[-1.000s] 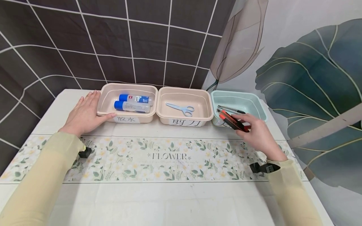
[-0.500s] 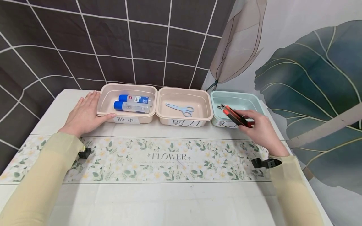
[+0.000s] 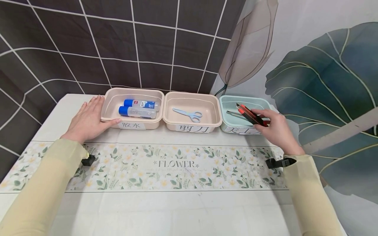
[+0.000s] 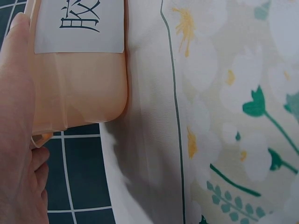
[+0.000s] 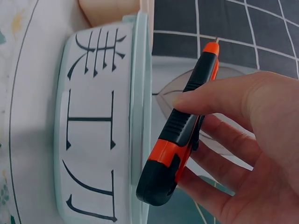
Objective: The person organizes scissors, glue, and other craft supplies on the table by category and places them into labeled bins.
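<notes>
My right hand (image 3: pixel 276 129) pinches a black and red-orange utility knife (image 3: pixel 249 114) between thumb and fingers, tilted over the front of the light teal bin (image 3: pixel 225 101). In the right wrist view the knife (image 5: pixel 180 126) rises above the bin's rim, its narrow tip pointing away. Beneath it a slim silver-grey knife (image 3: pixel 236 114) lies in the bin, partly covered. My left hand (image 3: pixel 88 118) rests against the left end of a beige bin (image 3: pixel 109 95), thumb along its front and fingers straight beside it. Two blue-capped glue bottles (image 3: pixel 138 111) lie in that bin.
Between those two bins stands another beige bin (image 3: pixel 218 111) holding light blue scissors (image 3: pixel 189 114). All three bear labels in front and line the back of the table. A flower-patterned cloth (image 3: pixel 177 164) spans the table, with a dark checked curtain (image 3: pixel 118 42) behind.
My right hand has shifted right and slightly away from me with the utility knife, exposing part of the grey knife in the teal bin. My left hand stays in place.
</notes>
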Action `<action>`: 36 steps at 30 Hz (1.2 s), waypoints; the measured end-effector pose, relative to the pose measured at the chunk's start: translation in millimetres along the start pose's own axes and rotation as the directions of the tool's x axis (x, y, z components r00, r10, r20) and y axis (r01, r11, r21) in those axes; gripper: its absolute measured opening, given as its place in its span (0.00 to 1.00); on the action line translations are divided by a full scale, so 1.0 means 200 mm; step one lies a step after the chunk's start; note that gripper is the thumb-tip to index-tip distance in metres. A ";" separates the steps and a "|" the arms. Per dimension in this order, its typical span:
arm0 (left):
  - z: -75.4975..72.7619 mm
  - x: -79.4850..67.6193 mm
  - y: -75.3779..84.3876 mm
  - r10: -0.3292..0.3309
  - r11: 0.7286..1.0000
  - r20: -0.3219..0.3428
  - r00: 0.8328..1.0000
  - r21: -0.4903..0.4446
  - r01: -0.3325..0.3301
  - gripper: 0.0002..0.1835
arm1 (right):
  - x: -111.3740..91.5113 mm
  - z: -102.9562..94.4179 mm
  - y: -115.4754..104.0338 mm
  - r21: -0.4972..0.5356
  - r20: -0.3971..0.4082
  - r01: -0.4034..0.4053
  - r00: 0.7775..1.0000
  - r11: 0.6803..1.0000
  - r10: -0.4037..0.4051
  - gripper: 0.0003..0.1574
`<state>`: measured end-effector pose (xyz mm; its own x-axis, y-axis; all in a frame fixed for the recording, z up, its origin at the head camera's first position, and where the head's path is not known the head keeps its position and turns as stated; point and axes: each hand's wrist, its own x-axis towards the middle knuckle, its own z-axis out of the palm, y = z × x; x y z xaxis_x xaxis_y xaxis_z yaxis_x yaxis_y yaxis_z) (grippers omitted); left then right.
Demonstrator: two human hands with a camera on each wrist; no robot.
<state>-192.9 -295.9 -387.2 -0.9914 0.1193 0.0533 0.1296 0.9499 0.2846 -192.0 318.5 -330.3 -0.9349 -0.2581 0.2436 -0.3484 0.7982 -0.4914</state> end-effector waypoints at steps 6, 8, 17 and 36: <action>0.00 0.00 0.01 -0.004 1.000 -0.001 1.000 0.000 0.004 0.63 | 0.05 -0.04 0.04 -0.008 0.023 -0.027 0.999 1.000 0.027 0.36; 0.00 0.00 0.01 -0.003 1.000 -0.004 1.000 0.003 0.003 0.63 | 0.07 -0.05 0.05 -0.004 0.034 -0.044 0.998 0.999 0.044 0.35; 0.00 -0.01 0.01 -0.008 1.000 -0.005 1.000 -0.003 0.008 0.63 | 0.16 -0.06 0.13 -0.037 0.102 -0.108 0.989 0.993 0.111 0.31; -0.01 -0.01 0.01 -0.011 1.000 -0.001 1.000 -0.008 0.011 0.63 | 0.33 0.07 0.18 -0.049 0.247 -0.177 0.951 0.983 0.184 0.30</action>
<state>-190.8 -293.8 -385.3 -0.9927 0.1090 0.0510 0.1192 0.9488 0.2924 -267.3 322.6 -342.8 -0.9703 -0.2330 -0.0651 -0.1734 0.8572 -0.4849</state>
